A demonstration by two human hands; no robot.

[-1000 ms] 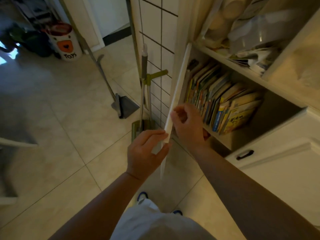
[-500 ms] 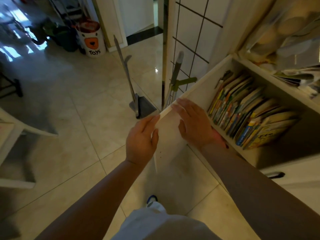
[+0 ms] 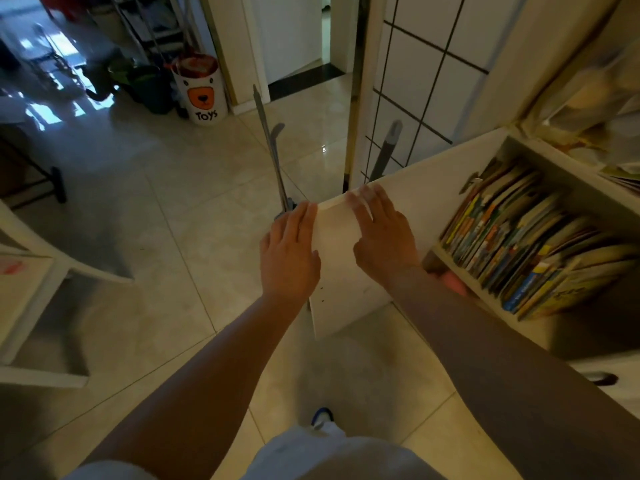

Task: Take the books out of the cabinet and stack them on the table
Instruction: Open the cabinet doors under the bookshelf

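- Head view: my left hand [image 3: 290,251] and right hand [image 3: 382,233] lie flat, fingers straight, on the cabinet door [image 3: 337,237], grasping nothing.
- The books [image 3: 519,237] stand leaning in the cabinet [image 3: 512,140] to my right; thin, stiff, probably slick, so I'd pinch several spines together.
- Versus 0.5 s ago, the door has swung wider.

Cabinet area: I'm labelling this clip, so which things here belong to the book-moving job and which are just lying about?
Job:
cabinet door, both hands flat on it: left hand, right hand
books on the cabinet shelf
table

Lying about:
Toys bin
dustpan handle
mop handle
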